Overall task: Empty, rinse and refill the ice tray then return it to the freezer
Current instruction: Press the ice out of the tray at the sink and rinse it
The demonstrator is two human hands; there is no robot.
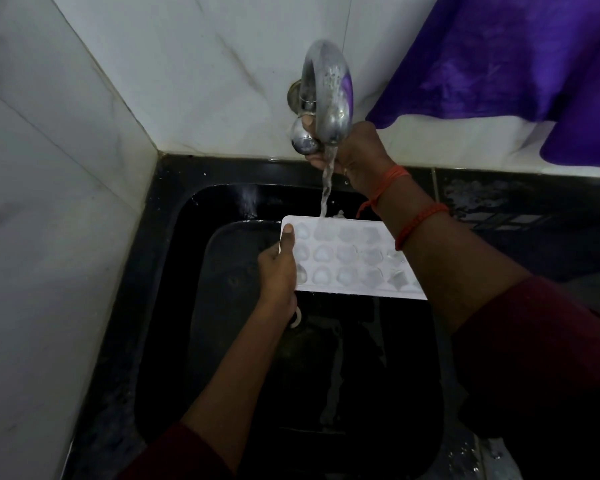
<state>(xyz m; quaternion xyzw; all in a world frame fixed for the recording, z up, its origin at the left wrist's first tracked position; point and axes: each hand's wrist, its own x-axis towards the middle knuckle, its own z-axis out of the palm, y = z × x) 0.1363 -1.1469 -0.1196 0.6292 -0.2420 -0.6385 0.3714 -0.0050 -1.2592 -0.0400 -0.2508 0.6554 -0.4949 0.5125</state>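
A white ice tray [347, 258] with rows of rounded cells is held level over the black sink [160, 271]. My left hand [279, 268] grips its left end, thumb on top. Water runs from the curved chrome tap [328, 95] onto the tray's far edge. My right hand [354, 154] reaches behind the spout and its fingers are curled round the tap's round knob [303, 142]. My right forearm crosses over the tray's right end and hides it.
White marble-look tiles [66, 168] form the left and back walls, meeting in a corner. A purple cloth [516, 64] hangs at the upper right. The dark counter [520, 209] right of the sink is wet.
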